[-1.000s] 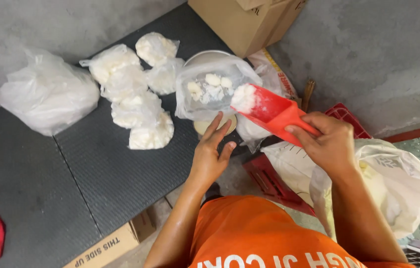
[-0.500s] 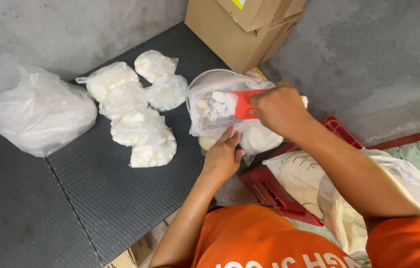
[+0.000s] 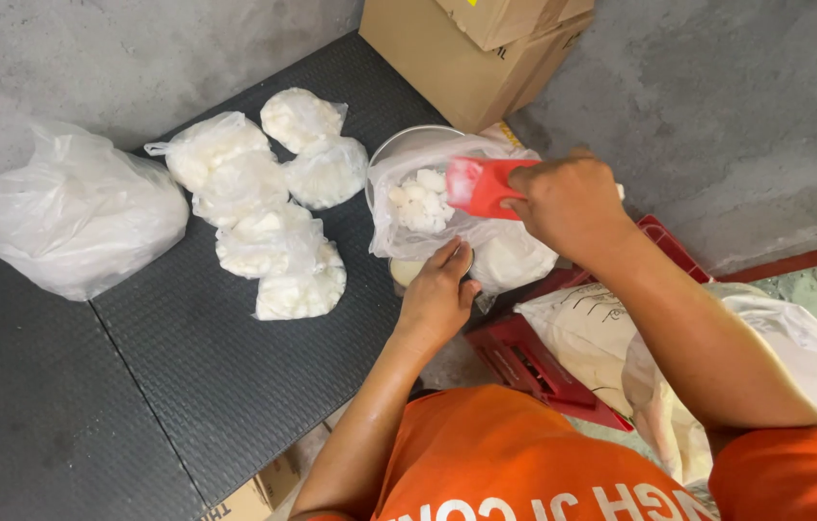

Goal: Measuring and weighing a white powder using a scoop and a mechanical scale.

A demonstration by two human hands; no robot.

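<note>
One head-worn view looks steeply down, close above the person's own arms; dark mat (image 3: 187, 376) fills left, concrete wall (image 3: 736, 106) upper right.

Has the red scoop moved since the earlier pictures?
Yes. The red scoop in the right hand has gone from the right of the open plastic bag to over its mouth, toward the filled bags.

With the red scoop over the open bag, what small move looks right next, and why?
Probably tip the red scoop a little further so any remaining load drops in. The right hand holds it at the mouth of the clear bag, which already holds white chunks, while the left hand steadies the bag's near edge. Whether the scoop is emptied is unclear.
</note>
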